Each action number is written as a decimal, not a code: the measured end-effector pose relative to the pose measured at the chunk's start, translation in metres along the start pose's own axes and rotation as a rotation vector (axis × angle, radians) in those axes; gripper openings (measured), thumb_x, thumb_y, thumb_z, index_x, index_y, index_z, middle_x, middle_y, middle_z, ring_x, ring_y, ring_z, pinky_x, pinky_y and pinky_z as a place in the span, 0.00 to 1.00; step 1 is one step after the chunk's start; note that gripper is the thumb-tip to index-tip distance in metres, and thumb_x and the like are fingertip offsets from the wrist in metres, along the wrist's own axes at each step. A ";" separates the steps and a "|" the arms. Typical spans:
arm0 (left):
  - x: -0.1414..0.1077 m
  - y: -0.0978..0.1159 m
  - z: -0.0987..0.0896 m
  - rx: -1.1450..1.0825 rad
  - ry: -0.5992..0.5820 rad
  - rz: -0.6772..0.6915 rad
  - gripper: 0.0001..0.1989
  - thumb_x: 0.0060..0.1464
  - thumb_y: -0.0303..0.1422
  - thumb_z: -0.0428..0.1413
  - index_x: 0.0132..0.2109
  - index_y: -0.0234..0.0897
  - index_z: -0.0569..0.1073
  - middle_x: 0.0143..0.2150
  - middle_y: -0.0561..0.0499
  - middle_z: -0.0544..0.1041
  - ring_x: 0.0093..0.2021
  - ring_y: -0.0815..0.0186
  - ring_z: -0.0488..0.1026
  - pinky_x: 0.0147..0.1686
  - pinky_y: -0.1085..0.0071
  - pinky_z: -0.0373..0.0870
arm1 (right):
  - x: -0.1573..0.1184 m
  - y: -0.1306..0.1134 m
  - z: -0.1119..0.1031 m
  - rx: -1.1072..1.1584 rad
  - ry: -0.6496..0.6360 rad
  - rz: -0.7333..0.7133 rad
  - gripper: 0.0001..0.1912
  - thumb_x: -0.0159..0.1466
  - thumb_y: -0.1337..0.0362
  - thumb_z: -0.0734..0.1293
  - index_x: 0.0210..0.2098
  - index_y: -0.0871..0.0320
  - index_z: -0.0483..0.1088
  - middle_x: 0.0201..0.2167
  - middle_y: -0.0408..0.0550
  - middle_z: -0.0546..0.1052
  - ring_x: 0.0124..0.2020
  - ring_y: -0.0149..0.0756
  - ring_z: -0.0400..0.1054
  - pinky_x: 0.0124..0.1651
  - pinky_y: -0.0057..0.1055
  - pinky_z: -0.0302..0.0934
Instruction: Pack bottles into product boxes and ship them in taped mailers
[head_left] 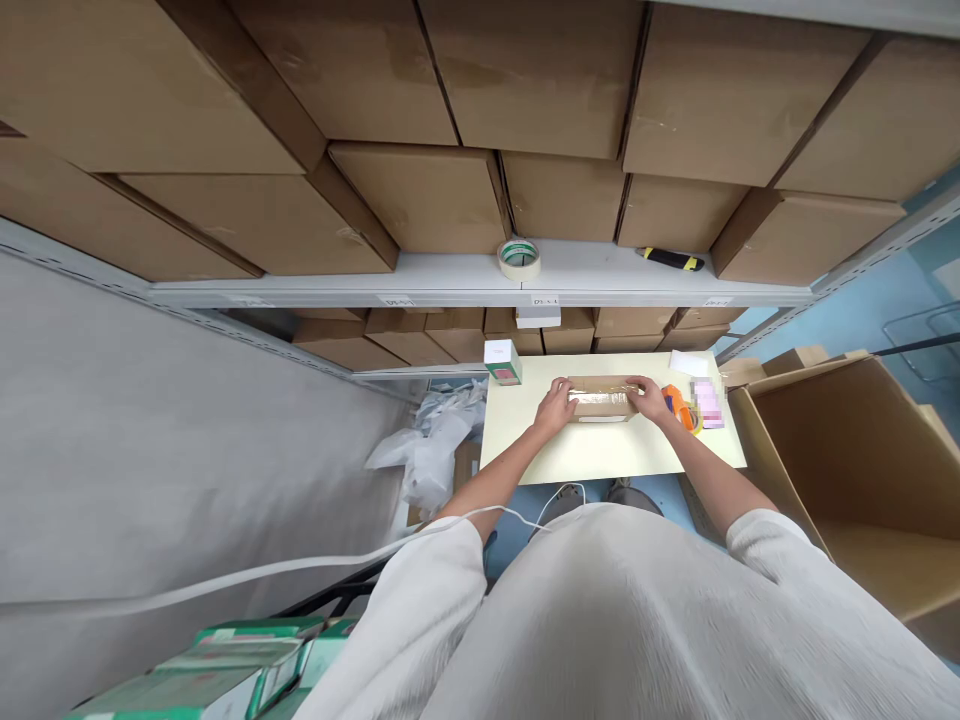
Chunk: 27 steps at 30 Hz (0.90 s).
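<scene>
A small cardboard box (602,410) lies on the pale yellow tabletop (600,455), with a strip of shiny clear tape (600,397) along its top. At its left end, my left hand (556,406) is closed on the box, thumb and fingers at the edge. My right hand (646,397) grips the opposite end, its fingers over the top corner. Just right of that hand sits an orange tape dispenser (678,406), partly behind my forearm. A white and green carton (502,362) stands at the table's back left corner.
Large cartons (562,200) fill the shelf above, where a tape roll (519,259) and a utility knife (671,259) lie. An open cardboard box (847,470) stands right of the table. Plastic bags (439,440) are at left. A white cable (262,572) crosses my left arm.
</scene>
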<state>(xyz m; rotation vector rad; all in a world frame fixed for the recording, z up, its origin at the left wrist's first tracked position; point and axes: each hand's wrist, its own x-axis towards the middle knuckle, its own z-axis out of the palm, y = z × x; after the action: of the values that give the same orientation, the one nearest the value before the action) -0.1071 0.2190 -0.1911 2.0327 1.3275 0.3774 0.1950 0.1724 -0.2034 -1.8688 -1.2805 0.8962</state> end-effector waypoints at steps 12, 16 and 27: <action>-0.007 -0.012 -0.002 0.107 0.086 0.119 0.16 0.70 0.34 0.53 0.60 0.42 0.76 0.72 0.41 0.66 0.66 0.49 0.70 0.64 0.51 0.72 | 0.013 -0.010 0.020 0.020 0.075 0.079 0.14 0.56 0.62 0.67 0.42 0.53 0.77 0.51 0.52 0.82 0.52 0.47 0.76 0.62 0.49 0.71; -0.006 -0.009 -0.004 0.151 0.045 0.165 0.15 0.69 0.35 0.55 0.59 0.42 0.78 0.68 0.40 0.70 0.67 0.46 0.68 0.65 0.48 0.70 | 0.012 -0.015 0.019 0.000 0.051 0.122 0.13 0.57 0.60 0.67 0.42 0.53 0.76 0.52 0.52 0.81 0.52 0.46 0.76 0.61 0.47 0.71; -0.004 -0.004 -0.011 0.163 -0.006 0.158 0.15 0.70 0.36 0.55 0.60 0.44 0.78 0.67 0.41 0.71 0.66 0.46 0.66 0.65 0.48 0.69 | -0.018 0.015 -0.047 -0.404 0.168 0.342 0.15 0.66 0.56 0.65 0.46 0.57 0.76 0.50 0.62 0.81 0.52 0.54 0.76 0.55 0.46 0.70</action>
<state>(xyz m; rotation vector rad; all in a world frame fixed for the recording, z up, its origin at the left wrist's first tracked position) -0.1182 0.2204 -0.1849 2.2805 1.2319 0.3425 0.2362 0.1437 -0.1887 -2.4788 -1.1156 0.6589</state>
